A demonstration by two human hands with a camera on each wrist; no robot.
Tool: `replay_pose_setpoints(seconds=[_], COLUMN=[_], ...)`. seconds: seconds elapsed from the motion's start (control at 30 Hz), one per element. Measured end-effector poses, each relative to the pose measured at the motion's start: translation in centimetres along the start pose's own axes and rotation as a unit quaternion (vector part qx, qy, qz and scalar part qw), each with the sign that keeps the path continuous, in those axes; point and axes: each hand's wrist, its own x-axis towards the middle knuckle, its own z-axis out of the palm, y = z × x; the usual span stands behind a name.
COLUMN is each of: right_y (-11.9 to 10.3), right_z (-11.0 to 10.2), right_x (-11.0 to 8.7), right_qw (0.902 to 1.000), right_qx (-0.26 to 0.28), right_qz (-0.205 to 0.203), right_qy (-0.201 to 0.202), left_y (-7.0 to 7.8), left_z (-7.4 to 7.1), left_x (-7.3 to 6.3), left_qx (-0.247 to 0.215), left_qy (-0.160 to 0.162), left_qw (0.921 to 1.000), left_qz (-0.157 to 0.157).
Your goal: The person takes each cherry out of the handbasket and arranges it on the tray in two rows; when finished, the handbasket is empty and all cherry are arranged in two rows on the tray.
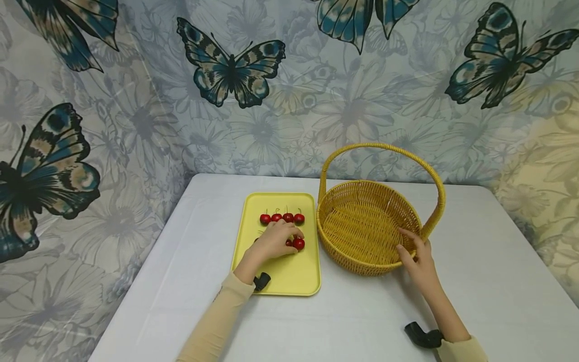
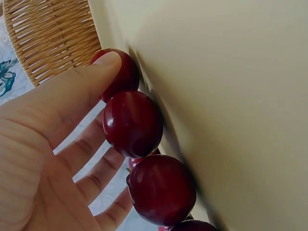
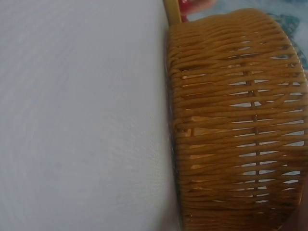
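My left hand (image 1: 277, 240) is over a yellow tray, with thumb and forefinger around the right-end cherry (image 1: 298, 244) of the nearer row. In the left wrist view the thumb presses on that cherry (image 2: 126, 72), and other cherries (image 2: 162, 190) line up beside it, the remaining fingers spread behind. Part of this row is hidden under the hand in the head view. My right hand (image 1: 419, 259) grips the right-hand rim of a round yellow wicker basket (image 1: 362, 221), with fingertips reaching over to the inside. No cherries show inside the basket.
The yellow tray (image 1: 289, 281) lies left of the basket on a white-covered table (image 1: 353, 322). A farther row of several stemmed cherries (image 1: 288, 217) sits on it. The basket's tall handle (image 1: 380, 146) arches upward. Butterfly-patterned cloth (image 1: 353, 110) hangs behind.
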Motion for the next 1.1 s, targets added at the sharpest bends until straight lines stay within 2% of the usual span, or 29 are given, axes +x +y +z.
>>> replay_pose_setpoints(seconds=[0.37, 0.53, 0.63, 0.77, 0.93, 1.1], right_y=[0.0, 0.1, 0.2, 0.1, -0.4, -1.4], right_z=[-0.1, -0.4, -0.5, -0.7, -1.1, -1.5], right_x=[0.3, 0.4, 0.4, 0.4, 0.4, 0.6], right_qw=[0.9993, 0.9991, 0.999, 0.9964, 0.985, 0.9642], right_qx=[-0.035, -0.029, -0.012, 0.0, -0.002, -0.019], right_qz=[-0.013, -0.029, -0.037, -0.055, -0.104, -0.192], right_qy=[0.004, 0.011, 0.024, 0.065, 0.138, 0.183], left_y=[-0.2, -0.2, -0.1, -0.1, -0.2, 0.1], left_z=[0.0, -0.2, -0.3, -0.5, -1.0, -1.9], left_x=[0.0, 0.1, 0.1, 0.0, -0.2, -0.6], left_qx=[-0.003, -0.012, -0.02, -0.027, -0.027, -0.029], left_qy=[0.002, 0.001, 0.001, 0.003, 0.026, 0.072], left_qw=[1.0, 0.9999, 0.9998, 0.9996, 0.9993, 0.9968], left_qz=[-0.003, -0.002, -0.002, -0.004, 0.003, 0.019])
